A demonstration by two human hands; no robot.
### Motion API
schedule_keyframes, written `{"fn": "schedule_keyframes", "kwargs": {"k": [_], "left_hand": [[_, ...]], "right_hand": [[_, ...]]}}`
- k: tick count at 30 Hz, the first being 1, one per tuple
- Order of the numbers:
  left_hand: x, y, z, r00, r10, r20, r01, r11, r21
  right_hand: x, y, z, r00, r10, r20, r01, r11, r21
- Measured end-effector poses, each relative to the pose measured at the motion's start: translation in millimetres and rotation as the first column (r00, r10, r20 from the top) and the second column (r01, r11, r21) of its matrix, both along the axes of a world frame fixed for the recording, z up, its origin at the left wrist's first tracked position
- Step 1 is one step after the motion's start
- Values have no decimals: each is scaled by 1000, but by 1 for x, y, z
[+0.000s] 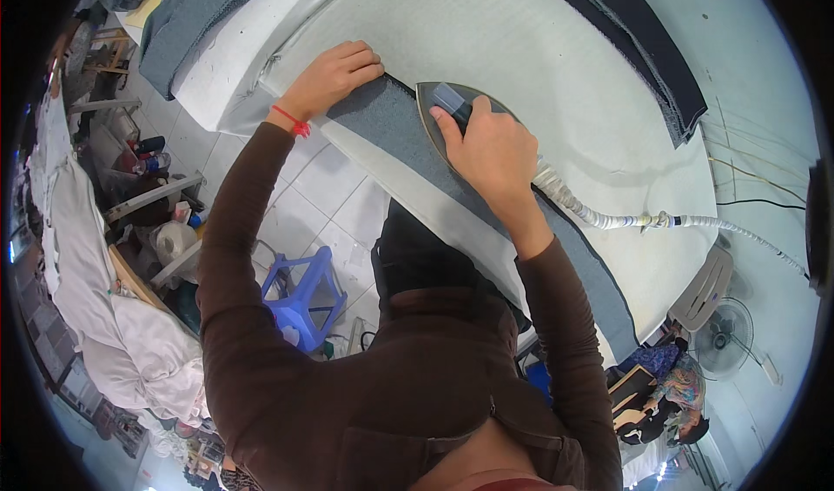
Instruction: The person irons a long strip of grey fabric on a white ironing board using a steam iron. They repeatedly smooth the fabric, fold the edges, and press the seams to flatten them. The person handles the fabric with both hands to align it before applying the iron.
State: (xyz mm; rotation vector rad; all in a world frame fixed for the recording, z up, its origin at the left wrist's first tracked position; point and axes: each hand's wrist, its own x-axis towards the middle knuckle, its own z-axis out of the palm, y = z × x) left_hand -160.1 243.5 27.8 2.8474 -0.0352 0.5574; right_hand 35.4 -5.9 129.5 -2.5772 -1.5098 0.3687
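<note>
Right hand [495, 148] closed round the iron [448, 100]; left hand [337, 76] half-curled on grey fabric [382, 113], grip unclear; sliding the iron too far left could burn it.

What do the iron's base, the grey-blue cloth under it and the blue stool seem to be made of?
Iron base: likely metal; its exposed rim looks thin, smooth and dull greyish.
Cloth: matte fabric, perhaps denim, lying thin and flat; the weave is too fine to confirm.
Stool: probably plastic, judging by its smooth, evenly blue, moulded-looking shape.

Cloth [395, 126] on table [608, 91], iron [450, 100] on cloth
</note>
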Motion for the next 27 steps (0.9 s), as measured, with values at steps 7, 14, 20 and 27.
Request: {"fn": "schedule_keyframes", "kwargs": {"k": [7, 14, 20, 27], "left_hand": [[3, -21, 7, 955, 282, -89, -295, 930, -219], [-6, -5, 7, 981, 191, -25, -192, 967, -167], [-14, 14, 5, 999, 37, 9, -37, 999, 17], [-17, 9, 3, 994, 110, 10, -109, 994, -27]], "right_hand": [[-4, 9, 1, 1000, -3, -8, 3, 1000, 6], [-6, 13, -3, 999, 28, 16, -28, 999, 37], [-8, 19, -5, 999, 39, 16, -40, 998, 43], [-10, 24, -5, 998, 59, 22, -60, 997, 48]]}}
